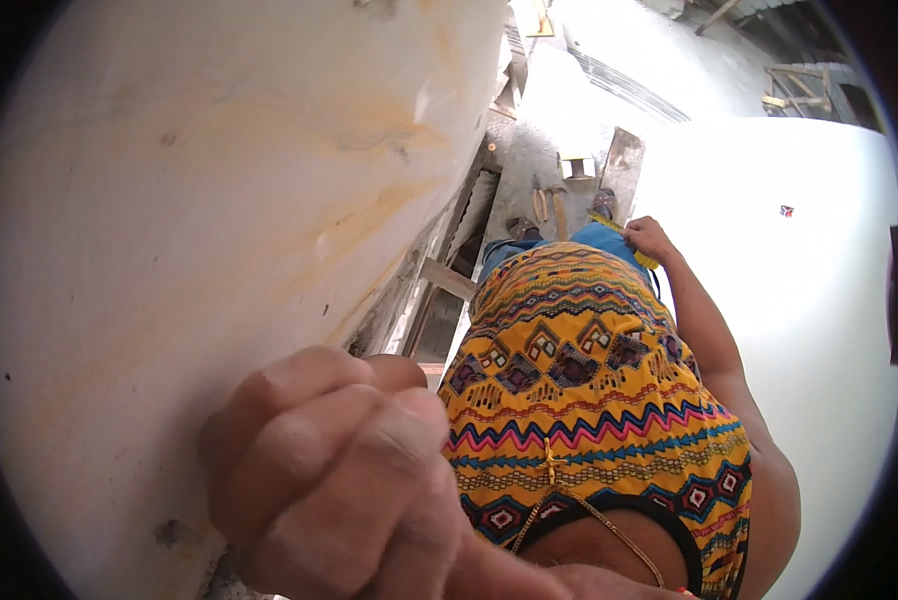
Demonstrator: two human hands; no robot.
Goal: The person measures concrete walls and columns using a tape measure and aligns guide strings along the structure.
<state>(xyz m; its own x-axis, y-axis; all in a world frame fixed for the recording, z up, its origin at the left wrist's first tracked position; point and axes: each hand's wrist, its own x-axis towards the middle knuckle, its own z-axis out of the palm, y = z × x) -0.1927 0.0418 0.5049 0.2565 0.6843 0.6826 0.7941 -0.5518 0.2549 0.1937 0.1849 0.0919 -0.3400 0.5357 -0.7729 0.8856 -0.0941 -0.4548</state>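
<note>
My left hand point(334, 470) is raised close to the camera, in front of a large pale panel with yellowish stains point(219, 220). Its fingers are curled tightly with the thumb against them; whatever they may hold is hidden. Lower down by my thigh, my right hand point(649, 238) is closed around a yellow tape measure point(646, 260). A short yellow length of its blade point(603, 221) shows across the blue trousers. A patterned yellow top point(579, 370) covers my torso, and a gold chain with a cross point(550, 462) hangs over it.
Near my feet, pliers point(539, 205) and a wooden-handled tool point(560, 215) lie on the grey floor. A wooden board point(624, 165) is just ahead. Timber framing point(447, 279) stands beside the stained panel. A large white surface point(779, 300) fills the right side.
</note>
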